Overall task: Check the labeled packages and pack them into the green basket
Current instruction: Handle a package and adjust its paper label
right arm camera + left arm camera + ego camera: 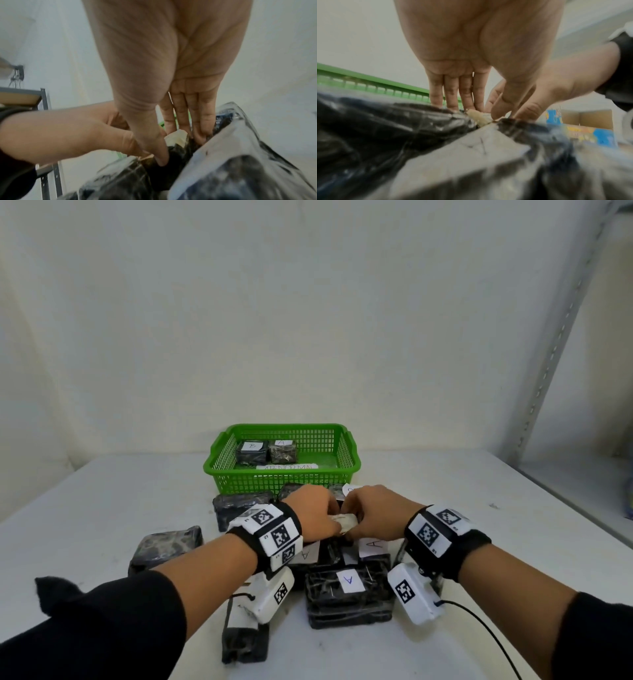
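Note:
The green basket (281,474) stands at the table's far middle. It holds a black package labelled B (251,451), one labelled A (282,450) and a paper strip. In front of it lie several black wrapped packages, one with an A label (349,594) nearest me. Above this pile my left hand (334,518) and right hand (354,520) meet, and both pinch a small pale packet (344,523). The left wrist view shows my left hand's (481,108) fingers and thumb on the packet (479,117). In the right wrist view my right hand (180,142) pinches the same packet (176,136).
More black packages lie at the left (168,546), behind my left wrist (239,506) and near the front edge (245,642). A metal shelf upright (555,344) rises at the right. A black cable (486,631) trails from my right wrist. An open cardboard box (587,119) stands beyond the table.

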### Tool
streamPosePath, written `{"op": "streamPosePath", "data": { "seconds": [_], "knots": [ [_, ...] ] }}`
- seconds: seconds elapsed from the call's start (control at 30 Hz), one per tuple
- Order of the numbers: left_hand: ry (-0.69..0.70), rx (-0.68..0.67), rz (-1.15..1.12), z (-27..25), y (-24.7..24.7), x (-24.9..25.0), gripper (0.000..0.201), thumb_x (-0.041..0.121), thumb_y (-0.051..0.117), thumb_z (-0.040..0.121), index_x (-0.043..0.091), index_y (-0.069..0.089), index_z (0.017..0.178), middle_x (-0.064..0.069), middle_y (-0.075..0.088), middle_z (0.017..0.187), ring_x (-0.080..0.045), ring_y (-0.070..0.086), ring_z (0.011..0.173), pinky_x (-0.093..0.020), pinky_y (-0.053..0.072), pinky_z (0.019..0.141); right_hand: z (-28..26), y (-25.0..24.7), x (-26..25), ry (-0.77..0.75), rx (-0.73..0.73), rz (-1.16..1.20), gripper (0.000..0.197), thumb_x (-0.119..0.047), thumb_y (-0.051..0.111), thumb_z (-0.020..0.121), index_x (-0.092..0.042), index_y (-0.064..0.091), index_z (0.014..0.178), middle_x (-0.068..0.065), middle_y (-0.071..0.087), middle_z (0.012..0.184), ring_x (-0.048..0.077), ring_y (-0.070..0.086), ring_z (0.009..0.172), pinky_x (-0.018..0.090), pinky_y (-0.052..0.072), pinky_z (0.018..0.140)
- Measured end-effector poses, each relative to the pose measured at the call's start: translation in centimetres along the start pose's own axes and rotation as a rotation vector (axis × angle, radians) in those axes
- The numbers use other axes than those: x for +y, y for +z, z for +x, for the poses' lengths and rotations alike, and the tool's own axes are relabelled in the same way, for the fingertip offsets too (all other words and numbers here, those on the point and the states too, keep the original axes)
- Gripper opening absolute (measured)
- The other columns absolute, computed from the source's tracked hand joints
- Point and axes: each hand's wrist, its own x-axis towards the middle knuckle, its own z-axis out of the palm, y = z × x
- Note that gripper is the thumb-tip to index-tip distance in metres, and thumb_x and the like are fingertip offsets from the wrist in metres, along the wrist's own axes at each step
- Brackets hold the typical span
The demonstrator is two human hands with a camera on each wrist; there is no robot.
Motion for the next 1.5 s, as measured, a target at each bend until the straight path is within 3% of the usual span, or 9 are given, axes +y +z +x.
{"op": "streamPosePath", "data": {
  "seconds": [0.13, 0.2, 0.3, 0.43, 0.63, 0.93, 1.13, 1.4, 1.5],
  "knots": [
    [0.041, 0.120, -0.294, -0.8, -1.4, -0.8, 0.034, 0.035, 0.067, 0.085, 0.027, 0.069, 0.118, 0.011, 0.070, 0.107, -0.007, 0.065, 0.096, -0.026, 0.053, 0.090, -1.0, -1.6, 0.6, -0.023, 0.137, 0.229, 0.036, -0.030, 0.081, 0.081, -0.023, 0.072, 0.115, -0.006, 0.073, 0.106, 0.011, 0.070, 0.091, 0.024, 0.056, 0.080],
    [0.077, 0.145, -0.453, -1.2, -2.1, -1.4, 0.043, 0.038, 0.072, 0.083, 0.026, 0.065, 0.124, 0.011, 0.070, 0.115, -0.005, 0.066, 0.102, -0.030, 0.051, 0.098, -1.5, -2.5, 0.7, -0.043, 0.203, 0.357, 0.031, -0.029, 0.082, 0.082, -0.025, 0.073, 0.112, -0.009, 0.073, 0.106, 0.010, 0.072, 0.087, 0.022, 0.054, 0.074],
    [0.119, 0.138, -0.720, -2.2, -3.0, -2.3, 0.054, 0.029, 0.082, 0.077, 0.023, 0.063, 0.127, 0.007, 0.073, 0.114, -0.007, 0.069, 0.104, -0.033, 0.051, 0.101, -2.2, -3.4, 0.5, -0.080, 0.270, 0.538, 0.023, -0.028, 0.082, 0.086, -0.026, 0.074, 0.108, -0.004, 0.076, 0.106, 0.020, 0.075, 0.087, 0.038, 0.059, 0.080],
    [0.149, 0.213, -0.883, -3.7, -3.4, -2.9, 0.045, 0.017, 0.080, 0.079, 0.018, 0.067, 0.123, 0.002, 0.075, 0.109, -0.010, 0.071, 0.101, -0.028, 0.053, 0.097, -3.1, -3.7, 0.1, -0.120, 0.288, 0.725, 0.019, -0.025, 0.079, 0.090, -0.025, 0.076, 0.109, -0.001, 0.076, 0.110, 0.025, 0.077, 0.093, 0.053, 0.058, 0.094],
    [0.180, 0.250, -1.076, -4.6, -2.8, -3.1, 0.038, 0.006, 0.074, 0.083, 0.007, 0.068, 0.120, -0.009, 0.074, 0.110, -0.023, 0.071, 0.103, -0.031, 0.059, 0.086, -3.7, -2.6, -1.0, -0.145, 0.295, 0.994, 0.025, -0.011, 0.076, 0.092, -0.010, 0.074, 0.117, 0.015, 0.072, 0.120, 0.030, 0.074, 0.105, 0.043, 0.064, 0.089],
    [0.174, 0.241, -1.163, -4.5, -1.7, -3.3, 0.036, 0.006, 0.070, 0.087, 0.006, 0.066, 0.123, -0.012, 0.072, 0.114, -0.023, 0.070, 0.106, -0.034, 0.058, 0.088, -3.3, -0.5, -1.6, -0.105, 0.221, 1.277, 0.032, -0.003, 0.076, 0.089, 0.004, 0.069, 0.119, 0.023, 0.076, 0.113, 0.034, 0.076, 0.102, 0.031, 0.064, 0.083],
    [0.160, 0.231, -1.203, -4.1, -1.5, -3.4, 0.036, 0.006, 0.069, 0.087, 0.004, 0.065, 0.123, -0.013, 0.071, 0.115, -0.025, 0.069, 0.108, -0.039, 0.057, 0.092, -2.9, -0.6, -1.8, -0.085, 0.190, 1.313, 0.035, -0.002, 0.077, 0.088, 0.007, 0.069, 0.120, 0.023, 0.075, 0.115, 0.034, 0.075, 0.106, 0.031, 0.063, 0.087],
    [0.169, 0.235, -1.204, -4.1, -1.7, -3.2, 0.037, 0.002, 0.069, 0.086, 0.004, 0.066, 0.122, -0.015, 0.072, 0.114, -0.025, 0.070, 0.105, -0.036, 0.059, 0.088, -2.9, -1.0, -1.7, -0.069, 0.212, 1.301, 0.034, 0.000, 0.078, 0.086, 0.010, 0.068, 0.118, 0.024, 0.076, 0.113, 0.036, 0.075, 0.107, 0.037, 0.062, 0.093],
    [0.167, 0.247, -1.214, -4.3, -2.0, -3.4, 0.036, 0.002, 0.070, 0.085, 0.004, 0.067, 0.121, -0.015, 0.072, 0.113, -0.026, 0.071, 0.105, -0.038, 0.058, 0.089, -3.1, -1.5, -1.4, -0.076, 0.213, 1.330, 0.029, -0.001, 0.076, 0.088, 0.010, 0.069, 0.114, 0.023, 0.076, 0.112, 0.034, 0.075, 0.105, 0.031, 0.062, 0.089]
  ]
}}
